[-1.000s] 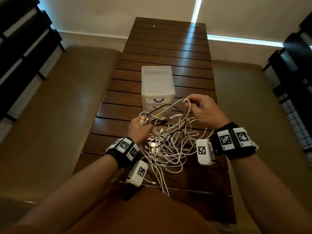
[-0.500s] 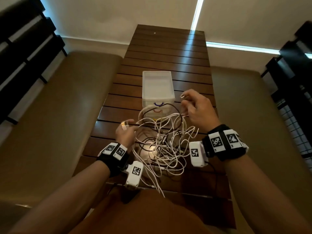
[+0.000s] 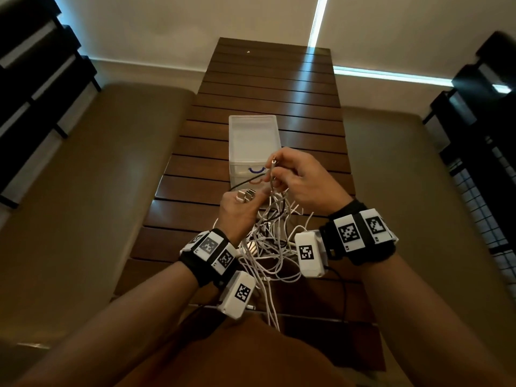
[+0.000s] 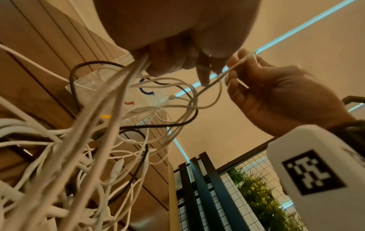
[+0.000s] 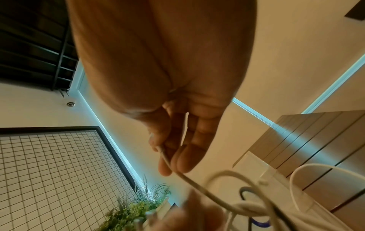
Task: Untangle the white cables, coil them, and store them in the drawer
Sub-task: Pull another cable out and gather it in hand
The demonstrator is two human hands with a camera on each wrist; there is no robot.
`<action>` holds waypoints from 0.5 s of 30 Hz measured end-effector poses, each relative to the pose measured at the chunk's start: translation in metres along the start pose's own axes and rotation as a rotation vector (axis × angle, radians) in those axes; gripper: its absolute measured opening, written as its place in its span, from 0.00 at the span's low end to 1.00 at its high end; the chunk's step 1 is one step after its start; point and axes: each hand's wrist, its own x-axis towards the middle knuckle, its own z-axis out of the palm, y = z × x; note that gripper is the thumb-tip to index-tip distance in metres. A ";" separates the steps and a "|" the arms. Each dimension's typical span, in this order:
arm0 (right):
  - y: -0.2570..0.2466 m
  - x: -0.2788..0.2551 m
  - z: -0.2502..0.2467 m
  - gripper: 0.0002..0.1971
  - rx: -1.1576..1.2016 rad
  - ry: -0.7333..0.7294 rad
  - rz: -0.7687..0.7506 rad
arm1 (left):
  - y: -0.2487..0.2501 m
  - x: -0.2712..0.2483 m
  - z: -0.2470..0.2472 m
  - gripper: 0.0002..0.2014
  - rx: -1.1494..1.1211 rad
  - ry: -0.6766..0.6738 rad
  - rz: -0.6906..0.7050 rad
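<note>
At lower centre, the white cables (image 3: 268, 247) lie tangled on the table (image 3: 268, 88). Above them the left hand (image 3: 240, 210) grips several strands, the right hand (image 3: 304, 180) pinches one cable end, with the drawer (image 3: 252, 146) just beyond

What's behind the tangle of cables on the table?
A translucent drawer box stands behind the cable tangle. Its drawers look closed; contents cannot be seen, and both hands partly cover its front.

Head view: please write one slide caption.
Right hand pinches one white cable end above the tangle; left hand grips strands.
</note>
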 end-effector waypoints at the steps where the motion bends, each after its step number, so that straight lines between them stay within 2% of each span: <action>1: -0.001 -0.001 0.000 0.08 0.002 -0.008 -0.001 | -0.003 0.001 0.000 0.15 0.018 0.001 0.010; 3: -0.005 -0.003 0.001 0.07 0.023 -0.015 -0.011 | -0.002 -0.002 0.002 0.08 0.009 -0.064 0.046; 5: -0.008 -0.003 0.005 0.07 0.075 -0.027 -0.023 | -0.004 -0.003 0.005 0.07 0.032 -0.124 0.090; 6: -0.011 -0.003 0.008 0.07 0.087 -0.034 -0.026 | -0.003 -0.002 0.007 0.05 0.078 -0.119 0.104; 7: -0.014 -0.004 0.010 0.07 0.099 -0.036 -0.035 | -0.006 0.001 0.007 0.08 0.142 -0.098 0.097; 9: -0.025 -0.005 0.012 0.07 0.186 -0.014 -0.087 | -0.015 0.012 0.006 0.10 0.271 -0.062 0.021; 12: -0.047 -0.004 0.006 0.09 0.371 0.066 -0.207 | -0.033 0.020 -0.004 0.04 0.411 -0.111 -0.107; 15: -0.053 -0.002 0.000 0.09 0.309 0.099 -0.263 | -0.041 0.023 -0.011 0.08 0.404 -0.077 -0.134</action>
